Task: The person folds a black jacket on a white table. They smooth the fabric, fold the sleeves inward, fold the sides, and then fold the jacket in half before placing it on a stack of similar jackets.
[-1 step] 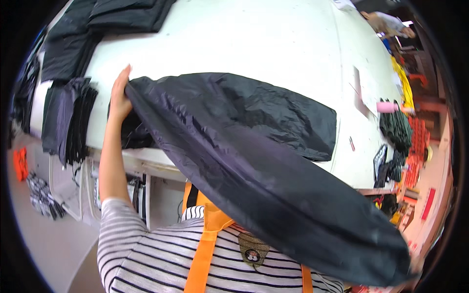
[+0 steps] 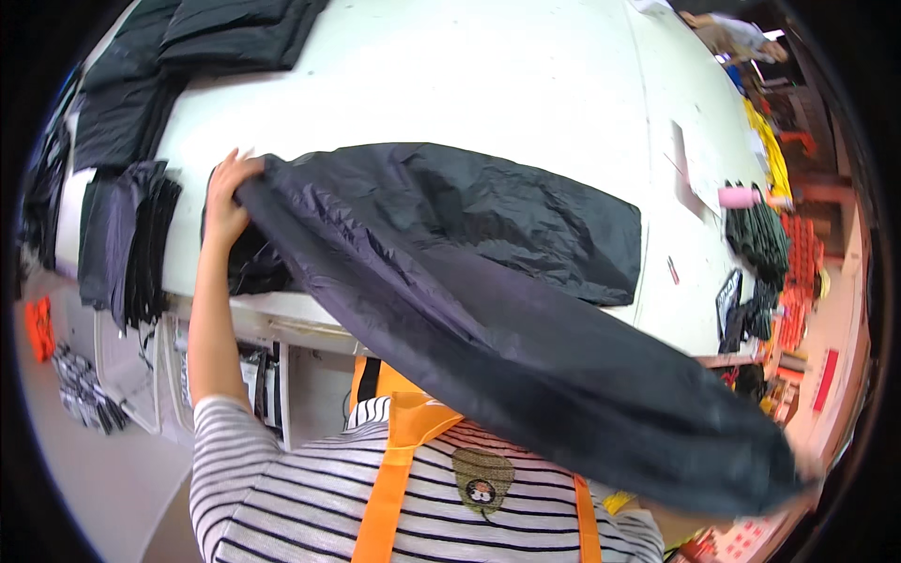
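A long piece of thin black fabric (image 2: pixel 526 347) stretches slantwise from the table down across my striped top. Its upper left corner is pinched in my left hand (image 2: pixel 228 202), with my fingers closed over the edge. At the far lower right, my right hand (image 2: pixel 809 469) grips the other end; it is smeared by motion and partly hidden by the cloth. Beneath the held piece, another wrinkled black fabric piece (image 2: pixel 563 230) lies on the white table (image 2: pixel 469 94). More dark fabric shows under it, by my left forearm.
Stacked black fabric pieces (image 2: pixel 131 239) hang over the table's left edge, with folded black bundles (image 2: pixel 235 38) beyond. On the right are a small red tool (image 2: pixel 673 270), a pink cylinder (image 2: pixel 740 197) and dark green cloth (image 2: pixel 755 242). Another person (image 2: pixel 737 38) is at the far right.
The fabric's right end has risen slightly and shifted right with my right hand. My left hand has turned, its fingers now bent over the corner.
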The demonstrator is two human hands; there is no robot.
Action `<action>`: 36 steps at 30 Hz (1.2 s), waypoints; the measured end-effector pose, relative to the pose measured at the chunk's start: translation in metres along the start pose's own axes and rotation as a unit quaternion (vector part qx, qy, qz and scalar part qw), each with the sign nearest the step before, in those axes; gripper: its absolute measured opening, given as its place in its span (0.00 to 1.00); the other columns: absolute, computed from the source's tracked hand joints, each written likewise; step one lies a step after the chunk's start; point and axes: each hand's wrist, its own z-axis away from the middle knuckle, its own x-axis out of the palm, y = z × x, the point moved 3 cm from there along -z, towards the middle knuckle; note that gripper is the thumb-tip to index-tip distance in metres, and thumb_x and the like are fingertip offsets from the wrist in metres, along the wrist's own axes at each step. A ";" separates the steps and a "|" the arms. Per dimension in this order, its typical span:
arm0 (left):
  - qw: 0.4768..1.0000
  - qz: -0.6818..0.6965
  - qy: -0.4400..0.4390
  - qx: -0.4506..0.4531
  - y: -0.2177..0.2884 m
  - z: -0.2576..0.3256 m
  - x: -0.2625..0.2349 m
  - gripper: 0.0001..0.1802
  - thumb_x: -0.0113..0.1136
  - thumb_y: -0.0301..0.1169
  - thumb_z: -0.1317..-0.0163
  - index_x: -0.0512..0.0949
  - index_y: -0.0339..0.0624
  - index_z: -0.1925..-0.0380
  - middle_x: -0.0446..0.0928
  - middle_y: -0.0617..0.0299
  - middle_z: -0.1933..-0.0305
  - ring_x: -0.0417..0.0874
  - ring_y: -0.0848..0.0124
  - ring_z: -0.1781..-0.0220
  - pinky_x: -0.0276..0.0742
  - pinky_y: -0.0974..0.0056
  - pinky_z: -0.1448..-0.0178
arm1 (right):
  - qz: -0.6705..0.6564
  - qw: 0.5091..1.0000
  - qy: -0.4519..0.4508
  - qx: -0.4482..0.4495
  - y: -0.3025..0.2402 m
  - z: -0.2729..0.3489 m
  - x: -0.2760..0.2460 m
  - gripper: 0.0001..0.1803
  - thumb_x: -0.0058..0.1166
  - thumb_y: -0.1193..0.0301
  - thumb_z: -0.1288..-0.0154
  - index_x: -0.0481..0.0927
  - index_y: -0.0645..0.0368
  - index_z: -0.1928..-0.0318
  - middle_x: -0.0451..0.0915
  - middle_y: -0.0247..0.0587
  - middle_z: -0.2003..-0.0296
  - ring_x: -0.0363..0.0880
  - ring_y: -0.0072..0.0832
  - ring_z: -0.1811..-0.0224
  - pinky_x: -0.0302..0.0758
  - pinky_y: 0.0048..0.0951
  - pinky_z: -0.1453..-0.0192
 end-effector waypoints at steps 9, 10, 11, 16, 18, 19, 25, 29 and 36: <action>0.947 -0.231 -0.004 -0.224 -0.016 -0.026 -0.004 0.17 0.44 0.15 0.56 0.79 0.37 0.68 0.78 0.55 0.71 0.77 0.61 0.66 0.71 0.58 0.50 | 0.151 0.895 -0.399 -0.131 0.084 0.052 0.460 0.24 0.39 0.62 0.30 0.81 0.70 0.70 0.80 0.61 0.67 0.78 0.55 0.62 0.71 0.47 0.54; 0.927 -0.325 0.063 -0.174 0.026 -0.038 0.000 0.18 0.45 0.16 0.55 0.79 0.38 0.64 0.79 0.55 0.69 0.77 0.60 0.65 0.72 0.57 0.53 | 0.119 0.905 -0.408 -0.030 0.094 0.069 0.486 0.26 0.40 0.58 0.31 0.81 0.71 0.70 0.80 0.62 0.66 0.78 0.55 0.61 0.71 0.46 0.52; 0.955 -0.220 0.134 -0.147 0.053 -0.040 0.014 0.20 0.50 0.19 0.51 0.78 0.40 0.56 0.78 0.53 0.61 0.77 0.58 0.59 0.71 0.61 0.55 | 0.098 0.904 -0.411 0.066 0.092 0.084 0.502 0.28 0.41 0.55 0.32 0.81 0.71 0.69 0.80 0.63 0.65 0.78 0.55 0.60 0.71 0.45 0.51; 0.950 -0.244 -0.149 -0.125 0.189 -0.030 0.102 0.41 0.62 0.58 0.51 0.66 0.60 0.36 0.55 0.60 0.28 0.47 0.55 0.25 0.37 0.33 0.30 | 0.175 0.861 -0.476 0.042 0.100 0.126 0.553 0.28 0.41 0.54 0.32 0.83 0.68 0.66 0.80 0.62 0.63 0.78 0.54 0.58 0.73 0.45 0.50; 0.929 -0.261 -0.209 -0.157 0.160 -0.008 0.133 0.48 0.62 0.61 0.55 0.60 0.62 0.32 0.48 0.62 0.25 0.45 0.55 0.24 0.38 0.32 0.31 | 0.206 0.852 -0.481 0.025 0.079 0.138 0.547 0.28 0.39 0.53 0.31 0.82 0.67 0.64 0.80 0.60 0.61 0.79 0.54 0.56 0.75 0.47 0.50; 0.926 -0.253 -0.226 -0.164 0.142 0.003 0.146 0.49 0.62 0.61 0.55 0.58 0.62 0.32 0.47 0.62 0.25 0.45 0.54 0.24 0.38 0.32 0.31 | 0.217 0.849 -0.482 0.020 0.060 0.138 0.538 0.28 0.38 0.52 0.30 0.82 0.66 0.64 0.80 0.60 0.61 0.78 0.54 0.56 0.75 0.47 0.51; 0.925 -0.261 -0.236 -0.144 0.131 0.002 0.159 0.49 0.61 0.62 0.53 0.57 0.62 0.31 0.47 0.62 0.25 0.46 0.52 0.25 0.41 0.31 0.32 | 0.074 0.873 -0.482 0.020 -0.013 0.075 0.468 0.27 0.44 0.52 0.31 0.73 0.69 0.56 0.76 0.63 0.54 0.76 0.51 0.51 0.72 0.40 0.47; 0.926 -0.269 -0.233 -0.126 0.127 0.000 0.164 0.49 0.60 0.61 0.52 0.56 0.62 0.31 0.47 0.61 0.25 0.46 0.52 0.25 0.42 0.31 0.32 | 0.035 0.868 -0.351 -0.348 -0.068 0.127 0.401 0.35 0.57 0.53 0.41 0.66 0.52 0.36 0.55 0.58 0.33 0.59 0.57 0.36 0.56 0.52 0.34; 0.922 -0.280 -0.242 -0.116 0.122 0.001 0.168 0.49 0.59 0.62 0.52 0.55 0.62 0.31 0.45 0.62 0.24 0.45 0.52 0.25 0.43 0.31 0.32 | 0.020 0.874 -0.466 -0.136 0.025 0.168 0.446 0.33 0.49 0.46 0.37 0.63 0.38 0.34 0.52 0.54 0.31 0.54 0.57 0.32 0.52 0.58 0.33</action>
